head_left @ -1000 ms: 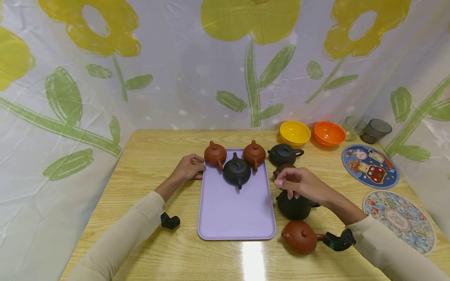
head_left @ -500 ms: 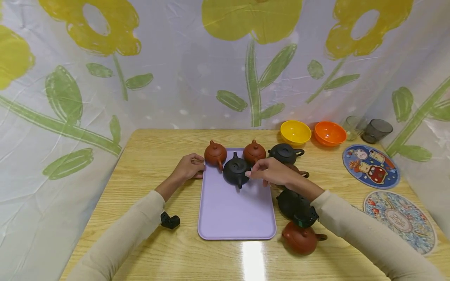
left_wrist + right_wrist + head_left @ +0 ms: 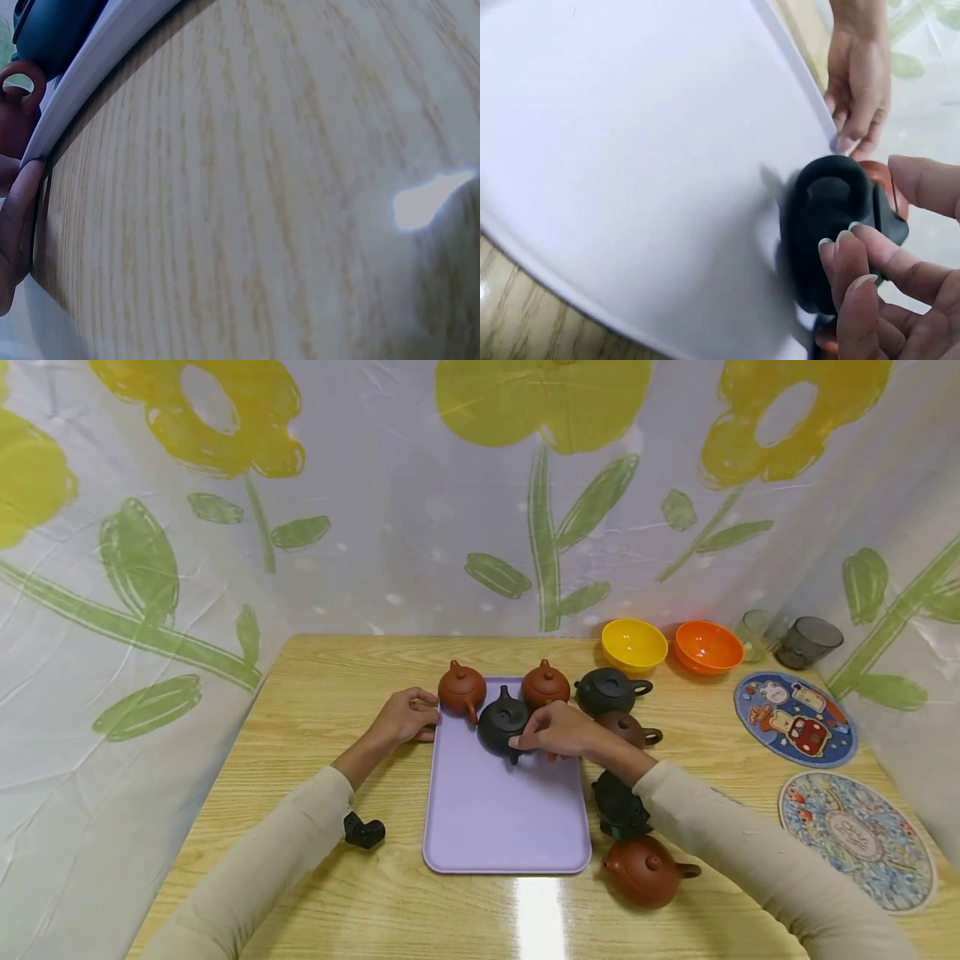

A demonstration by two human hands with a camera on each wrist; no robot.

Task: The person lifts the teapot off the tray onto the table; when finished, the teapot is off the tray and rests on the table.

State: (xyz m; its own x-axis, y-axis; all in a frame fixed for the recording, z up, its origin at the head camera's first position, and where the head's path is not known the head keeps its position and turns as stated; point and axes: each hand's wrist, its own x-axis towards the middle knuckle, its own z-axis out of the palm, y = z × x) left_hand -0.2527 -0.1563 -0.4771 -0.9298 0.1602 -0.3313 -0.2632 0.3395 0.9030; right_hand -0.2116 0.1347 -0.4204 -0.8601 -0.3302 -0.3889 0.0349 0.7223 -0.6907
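Note:
On a lilac tray sit two reddish-brown teapots at the far end, a left one and a right one, with a black teapot in front of and between them. My left hand holds the tray's left rim, its thumb and fingers at the edge in the right wrist view. Over the black teapot's right side reaches my right hand, thumb and fingers apart. In the right wrist view its fingertips overlap the pot's body near the looped handle. The hand partly hides the right reddish-brown teapot.
Right of the tray stand a black teapot, a dark brown one, another black one and a reddish-brown one. Beyond are yellow and orange bowls, two glasses and two round mats.
My right hand has moved left, from above the teapots beside the tray to the black teapot on it. My left hand stays at the tray's rim.

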